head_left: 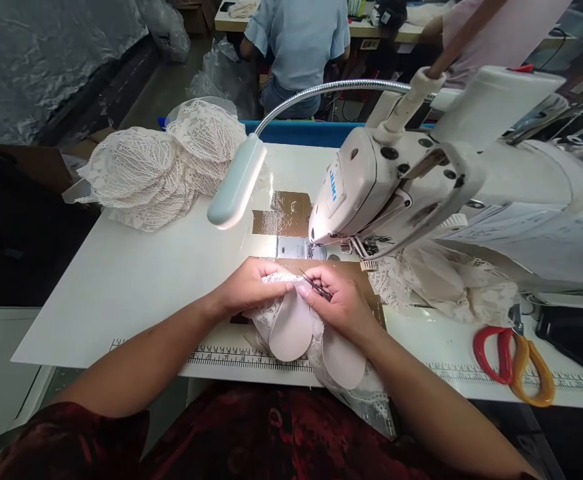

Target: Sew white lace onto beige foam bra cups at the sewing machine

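A white lace bra piece (292, 327) with two smooth, rounded pads hangs over the table's front edge. My left hand (251, 285) pinches its upper edge between thumb and fingers. Close beside it, my right hand (340, 300) grips the same edge with the thumb and also holds dark, thin tweezers (320, 289), whose tips point up and left. Just beyond both hands is the needle area of a white sewing machine (351, 187), with a metal plate (291, 247) under it. The piece is apart from the needle.
A pile of lace cups (146, 167) lies at the back left. A lamp (237, 183) on a bent neck hangs over the table (171, 267). Lace fabric (451, 283) and red-and-orange scissors (514, 360) are at the right. A person (298, 47) sits beyond.
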Available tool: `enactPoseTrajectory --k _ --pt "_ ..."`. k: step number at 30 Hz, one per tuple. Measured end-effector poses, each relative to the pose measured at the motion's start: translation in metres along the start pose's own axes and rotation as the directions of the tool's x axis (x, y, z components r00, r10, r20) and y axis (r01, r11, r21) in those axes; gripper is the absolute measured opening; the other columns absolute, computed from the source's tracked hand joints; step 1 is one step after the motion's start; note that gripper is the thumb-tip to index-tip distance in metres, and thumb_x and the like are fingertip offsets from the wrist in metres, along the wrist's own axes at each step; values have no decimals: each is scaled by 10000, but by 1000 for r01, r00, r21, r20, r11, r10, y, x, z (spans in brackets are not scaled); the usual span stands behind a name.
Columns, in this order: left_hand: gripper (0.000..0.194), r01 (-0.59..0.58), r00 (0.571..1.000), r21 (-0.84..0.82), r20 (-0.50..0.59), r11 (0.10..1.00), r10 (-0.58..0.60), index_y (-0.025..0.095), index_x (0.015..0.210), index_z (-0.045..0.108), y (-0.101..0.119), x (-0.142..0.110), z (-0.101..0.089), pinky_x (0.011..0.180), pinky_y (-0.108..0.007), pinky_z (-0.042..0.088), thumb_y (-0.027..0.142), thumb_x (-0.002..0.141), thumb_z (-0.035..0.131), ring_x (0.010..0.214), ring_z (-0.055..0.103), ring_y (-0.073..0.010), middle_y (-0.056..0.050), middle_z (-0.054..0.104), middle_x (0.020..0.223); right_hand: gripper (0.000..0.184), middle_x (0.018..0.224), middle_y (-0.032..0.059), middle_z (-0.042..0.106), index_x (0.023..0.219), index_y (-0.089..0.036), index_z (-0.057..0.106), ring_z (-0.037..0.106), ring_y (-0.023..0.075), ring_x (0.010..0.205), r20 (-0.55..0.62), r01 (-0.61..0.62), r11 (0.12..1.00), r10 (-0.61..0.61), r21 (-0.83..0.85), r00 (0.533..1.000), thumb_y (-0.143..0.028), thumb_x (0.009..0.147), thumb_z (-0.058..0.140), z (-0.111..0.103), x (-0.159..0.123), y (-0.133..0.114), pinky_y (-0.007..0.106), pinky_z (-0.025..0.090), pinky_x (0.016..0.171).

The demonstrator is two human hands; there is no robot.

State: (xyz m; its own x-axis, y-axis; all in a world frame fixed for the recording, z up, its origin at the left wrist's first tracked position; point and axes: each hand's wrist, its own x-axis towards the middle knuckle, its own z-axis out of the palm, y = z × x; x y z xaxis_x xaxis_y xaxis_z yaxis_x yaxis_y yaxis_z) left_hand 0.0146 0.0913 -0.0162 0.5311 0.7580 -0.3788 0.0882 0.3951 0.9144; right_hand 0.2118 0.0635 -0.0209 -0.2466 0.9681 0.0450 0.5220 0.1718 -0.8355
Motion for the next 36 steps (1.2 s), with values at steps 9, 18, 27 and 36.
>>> enactPoseTrajectory --k 9,18,27,36 --pt "278 -30 989 -8 -143 1000 29 105 843 660 -2 0 1 528 -184 445 374 778 687 599 573 -105 -36 647 710 359 1043 53 690 1208 -211 587 647 163 809 -162 154 973 -183 -173 970 -343 881 516 -6 -7 5 298 533 752" --pt "264 -99 992 -104 -91 990 89 124 997 706 -4 0 0 629 -220 510 318 825 652 691 626 -131 -57 701 811 341 980 75 707 1192 -169 608 649 160 735 -182 220 936 -275 -275 944 -248 866 550 2 -7 6 303 563 698" --pt "223 -141 986 -55 -94 988 135 126 941 728 -3 -1 1 630 -198 508 303 825 656 694 622 -122 -47 705 791 340 943 71 706 1187 -148 611 652 152 741 -208 218 931 -285 -294 936 -240 866 551 2 -7 6 293 569 704" --pt "238 -158 985 -79 -82 984 151 117 903 726 -4 -1 7 613 -197 498 331 829 652 705 628 -134 -60 712 821 350 921 73 703 1202 -153 610 658 164 777 -227 232 928 -303 -291 926 -240 869 546 5 -7 6 305 576 730"
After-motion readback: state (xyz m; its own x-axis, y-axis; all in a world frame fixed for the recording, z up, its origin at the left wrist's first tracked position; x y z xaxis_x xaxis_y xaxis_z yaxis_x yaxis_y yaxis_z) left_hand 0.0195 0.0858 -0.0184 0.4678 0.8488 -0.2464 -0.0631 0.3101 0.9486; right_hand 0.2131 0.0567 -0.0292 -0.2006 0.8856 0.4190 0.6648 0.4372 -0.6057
